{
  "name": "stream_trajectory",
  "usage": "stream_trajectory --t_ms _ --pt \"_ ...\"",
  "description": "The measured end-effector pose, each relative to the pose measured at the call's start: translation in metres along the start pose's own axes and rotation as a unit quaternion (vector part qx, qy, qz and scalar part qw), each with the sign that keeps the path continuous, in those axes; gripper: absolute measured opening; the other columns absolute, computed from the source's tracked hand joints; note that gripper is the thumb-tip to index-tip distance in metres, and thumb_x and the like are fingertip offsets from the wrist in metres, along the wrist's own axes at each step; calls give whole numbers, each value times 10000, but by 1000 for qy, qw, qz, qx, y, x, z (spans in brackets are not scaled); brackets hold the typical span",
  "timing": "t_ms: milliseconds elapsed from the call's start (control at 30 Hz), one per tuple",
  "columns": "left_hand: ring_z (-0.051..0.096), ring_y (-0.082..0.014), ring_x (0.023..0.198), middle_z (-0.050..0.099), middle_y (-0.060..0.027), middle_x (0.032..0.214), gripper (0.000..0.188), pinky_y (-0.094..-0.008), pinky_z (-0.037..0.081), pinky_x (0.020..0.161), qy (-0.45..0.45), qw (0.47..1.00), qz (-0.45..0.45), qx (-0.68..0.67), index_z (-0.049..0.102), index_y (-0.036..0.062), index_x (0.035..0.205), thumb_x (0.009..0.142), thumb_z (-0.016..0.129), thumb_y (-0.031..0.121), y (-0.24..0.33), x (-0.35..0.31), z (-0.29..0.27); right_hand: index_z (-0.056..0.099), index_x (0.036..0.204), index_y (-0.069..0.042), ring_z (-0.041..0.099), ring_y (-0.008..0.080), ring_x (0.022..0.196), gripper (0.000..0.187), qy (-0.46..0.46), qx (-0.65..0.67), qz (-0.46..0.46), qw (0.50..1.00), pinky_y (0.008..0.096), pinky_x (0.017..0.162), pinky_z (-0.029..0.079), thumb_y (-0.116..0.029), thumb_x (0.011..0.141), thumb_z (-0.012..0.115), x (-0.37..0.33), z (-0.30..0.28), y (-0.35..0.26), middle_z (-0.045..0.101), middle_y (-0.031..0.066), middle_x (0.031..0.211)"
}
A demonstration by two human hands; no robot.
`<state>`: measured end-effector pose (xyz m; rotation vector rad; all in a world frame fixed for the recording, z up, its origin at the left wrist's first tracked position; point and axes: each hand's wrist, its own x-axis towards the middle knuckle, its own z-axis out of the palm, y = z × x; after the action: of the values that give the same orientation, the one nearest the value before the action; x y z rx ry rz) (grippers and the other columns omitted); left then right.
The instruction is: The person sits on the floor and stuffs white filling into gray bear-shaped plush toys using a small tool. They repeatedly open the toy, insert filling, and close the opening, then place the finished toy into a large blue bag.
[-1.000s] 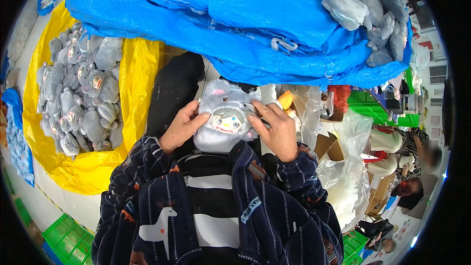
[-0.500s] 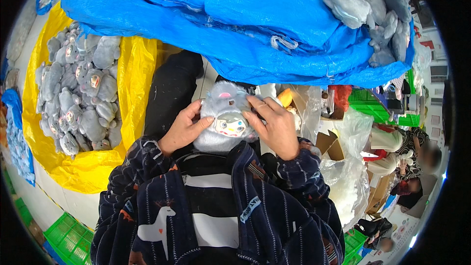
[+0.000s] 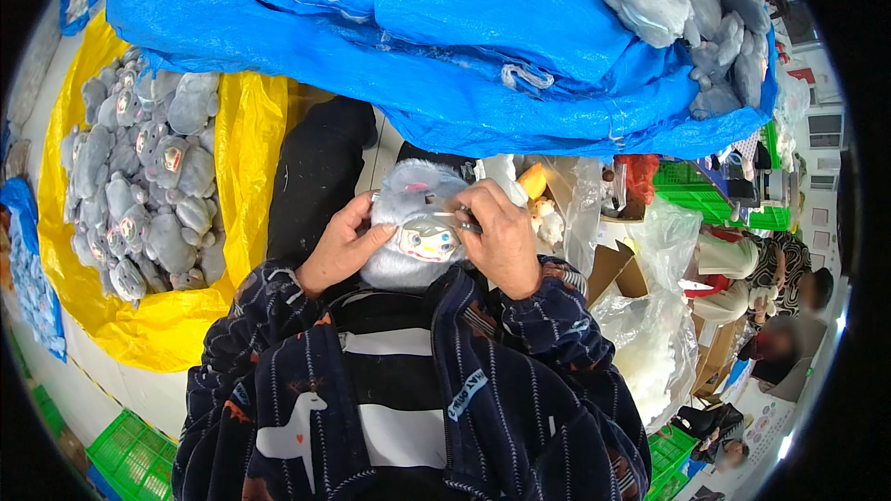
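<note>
A grey plush toy (image 3: 415, 193) with a pink ear and a doll-like face sits on my lap. My left hand (image 3: 342, 243) grips its left side, thumb on the fur next to the face and fingers behind. Over the toy's right side, my right hand (image 3: 499, 237) is closed with fingers bent around a small thin tool (image 3: 471, 226). Its pale tip points at the top of the face, near the hair; the rest lies hidden in the fingers, so I cannot tell its exact kind.
On the left stands a yellow bag (image 3: 243, 213) full of similar grey plush toys (image 3: 167, 223). A large blue sheet (image 3: 445, 46) spreads ahead, with grey plush pieces (image 3: 650, 14) at its right. Clear plastic bags (image 3: 650, 334), cartons (image 3: 617, 274) and green crates (image 3: 691, 190) lie right. Other people (image 3: 784, 278) are at far right.
My right hand has drawn its fingers in from resting spread on the toy, and a thin tool now shows in them. My left hand still holds the toy. The view has shifted slightly.
</note>
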<state>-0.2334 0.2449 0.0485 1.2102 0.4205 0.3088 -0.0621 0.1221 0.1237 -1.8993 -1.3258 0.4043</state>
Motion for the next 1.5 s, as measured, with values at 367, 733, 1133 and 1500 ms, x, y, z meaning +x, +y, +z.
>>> stream_trajectory --t_ms 367,733,1133,1500 --pt "522 -72 895 578 -28 987 235 -229 419 805 5 1000 0 -16 491 -3 1114 899 535 81 -13 3 -3 587 1009 13 529 87 665 224 121 234 225 938 240 601 443 -156 864 616 -26 -11 37 597 42 782" --pt "515 -85 938 574 -39 1026 260 -239 410 837 10 1000 2 0 475 -6 1146 907 524 83 -18 1 -1 533 787 -44 464 111 571 201 95 379 223 893 240 501 378 -212 873 602 -10 20 31 503 -3 708" --pt "483 -150 1057 508 -100 1161 463 -279 373 923 15 1000 7 16 358 -5 1293 881 547 90 1 11 -6 576 1103 15 623 218 864 264 41 165 163 972 302 757 480 -104 867 581 -21 -6 31 654 116 903" --pt "487 -143 1046 500 -89 1142 566 -283 408 900 -2 1000 -10 21 385 -3 1239 780 693 116 15 44 11 619 825 25 621 224 643 140 14 81 140 987 295 578 470 -87 767 679 -34 -8 26 624 136 731"
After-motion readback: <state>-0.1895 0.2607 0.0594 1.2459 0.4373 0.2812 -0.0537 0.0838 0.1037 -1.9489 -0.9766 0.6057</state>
